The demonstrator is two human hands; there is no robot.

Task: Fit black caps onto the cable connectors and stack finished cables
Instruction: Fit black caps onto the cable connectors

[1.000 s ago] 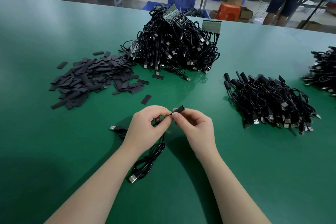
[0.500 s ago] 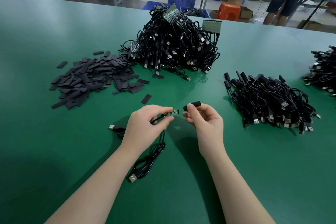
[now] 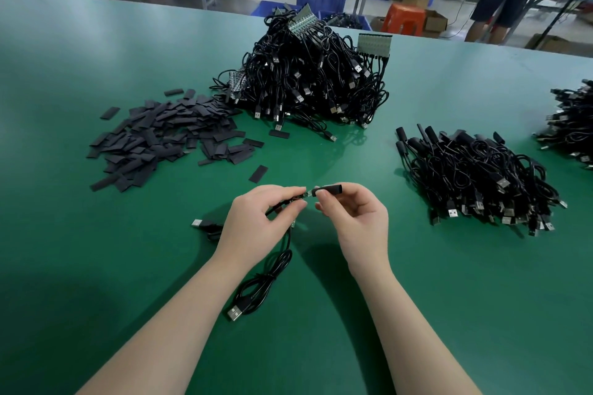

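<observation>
Green matting covers the whole table (image 3: 96,266), and everything else sits on it. Biggest is the tangled heap of uncapped cables (image 3: 308,80), straight ahead of both hands and well beyond them. Off to the right of the right hand lies the pile of finished cables (image 3: 475,176), their capped ends pointing away. Ahead and to the left of the left hand is the scatter of flat black caps (image 3: 167,138), with one stray cap (image 3: 258,173) lying just ahead of the left knuckles.

Below the left hand (image 3: 256,224) the cable being worked on (image 3: 263,289) trails down in a loose coil toward the person. That hand pinches the cable just behind its bare connector (image 3: 310,193), a small circuit strip pointing right. The right hand (image 3: 356,215) pinches a black cap (image 3: 330,189) between thumb and forefinger, its open mouth touching the connector's tip, or perhaps just started over it; the overlap is too small to tell.

The risk I see is misalignment. If the cap meets the strip at a tilt, its soft mouth could fold or snag on the edge and refuse to slide. Pushing hard then might bend the strip where the wire joins it. A loose pinch could also let the cap drop onto the table.
</observation>
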